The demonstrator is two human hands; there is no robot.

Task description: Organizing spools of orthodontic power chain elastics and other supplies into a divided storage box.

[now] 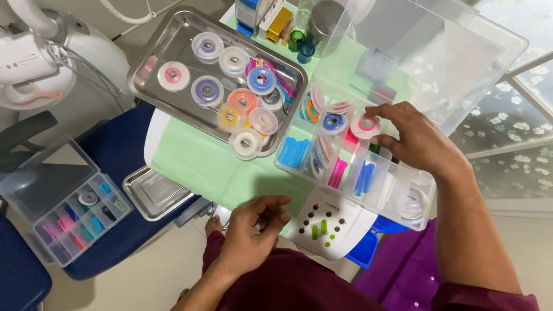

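Nearest, the left hand hovers over the person's lap just in front of the tabletop's near edge, fingers loosely curled with thumb and forefinger close together; whether it pinches anything I cannot tell. Just right of it sits a white control box with dark knobs and green buttons. Beyond that lies a clear compartment box with its lid raised at the far side; its cells hold blue, pink and white strips and a few spools. The right hand reaches over the box from the right and grips a small spool with a pink centre between thumb and fingertips, holding it just above the box's middle compartments. Left of the box and farther off, a steel tray carries many spools in purple, pink, orange, yellow and blue. A smaller empty-looking steel tray sits at the near left edge, and a second small compartment box lies on a blue seat far left.
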